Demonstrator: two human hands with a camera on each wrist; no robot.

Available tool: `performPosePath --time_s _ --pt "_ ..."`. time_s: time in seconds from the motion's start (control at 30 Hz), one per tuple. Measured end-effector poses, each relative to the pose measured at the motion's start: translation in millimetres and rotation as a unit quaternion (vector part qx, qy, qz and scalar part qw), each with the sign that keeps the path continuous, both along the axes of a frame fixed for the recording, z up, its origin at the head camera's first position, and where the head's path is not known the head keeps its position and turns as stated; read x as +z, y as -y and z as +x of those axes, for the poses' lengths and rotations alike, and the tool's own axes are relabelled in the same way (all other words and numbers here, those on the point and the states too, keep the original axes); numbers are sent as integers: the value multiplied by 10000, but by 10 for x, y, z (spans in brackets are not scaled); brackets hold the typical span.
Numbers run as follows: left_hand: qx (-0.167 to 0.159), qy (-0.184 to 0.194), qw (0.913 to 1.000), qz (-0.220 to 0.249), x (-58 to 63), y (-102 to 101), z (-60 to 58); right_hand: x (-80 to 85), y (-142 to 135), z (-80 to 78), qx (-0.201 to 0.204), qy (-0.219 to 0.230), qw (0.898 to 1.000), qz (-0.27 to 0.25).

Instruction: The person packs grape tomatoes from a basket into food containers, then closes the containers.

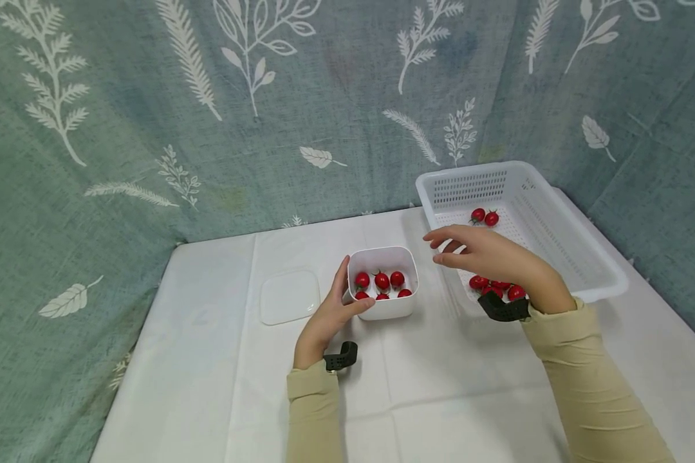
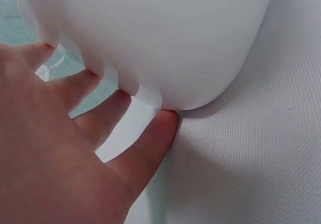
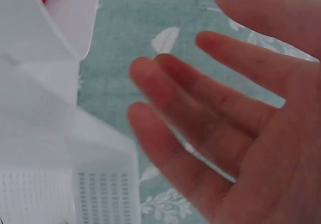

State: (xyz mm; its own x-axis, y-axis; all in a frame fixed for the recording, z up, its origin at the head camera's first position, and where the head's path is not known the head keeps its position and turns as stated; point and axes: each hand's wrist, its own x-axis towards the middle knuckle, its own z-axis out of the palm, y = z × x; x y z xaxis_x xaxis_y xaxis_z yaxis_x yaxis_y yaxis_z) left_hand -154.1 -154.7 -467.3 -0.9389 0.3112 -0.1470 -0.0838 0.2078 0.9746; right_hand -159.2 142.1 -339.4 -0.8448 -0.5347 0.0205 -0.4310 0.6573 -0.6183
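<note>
A small white plastic container point(image 1: 387, 311) stands on the table with several cherry tomatoes point(image 1: 381, 281) inside. My left hand point(image 1: 327, 316) holds it from the left, thumb at the front rim and fingers along the side; the left wrist view shows fingertips against its wall point(image 2: 150, 38). My right hand point(image 1: 486, 252) hovers between the container and a white basket point(image 1: 579, 238), partly above the basket's left side. Its fingers point(image 3: 210, 98) are loosely bent with nothing between them. More cherry tomatoes point(image 1: 491, 218) lie in the basket; the hand and wrist strap hide part of its inside.
A flat, translucent square lid point(image 1: 290, 297) lies on the white tablecloth point(image 1: 208, 360), left of the container. Behind the table hangs a green leaf-patterned curtain point(image 1: 324, 116), close to the basket's back. Black straps point(image 1: 342, 357) sit on both wrists.
</note>
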Motion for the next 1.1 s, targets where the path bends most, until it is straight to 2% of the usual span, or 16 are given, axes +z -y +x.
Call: performPosePath --time_s 0.17,0.4,0.73,0.9,1.1 --pt "0 -85 10000 -36 -51 11 -24 22 -101 -186 -21 -53 9999 126" --pt "-167 39 9999 -18 209 -11 95 -90 -255 -440 -496 -3 9988 34" --pt "-210 78 9997 128 243 -19 118 -375 -536 -790 -961 58 9953 -105" --pt "-171 81 9997 133 192 -8 90 -513 -674 -909 -1325 322 9906 -91" --pt "-10 32 9999 145 9 -1 13 -645 -809 -999 -1720 756 9821 -119"
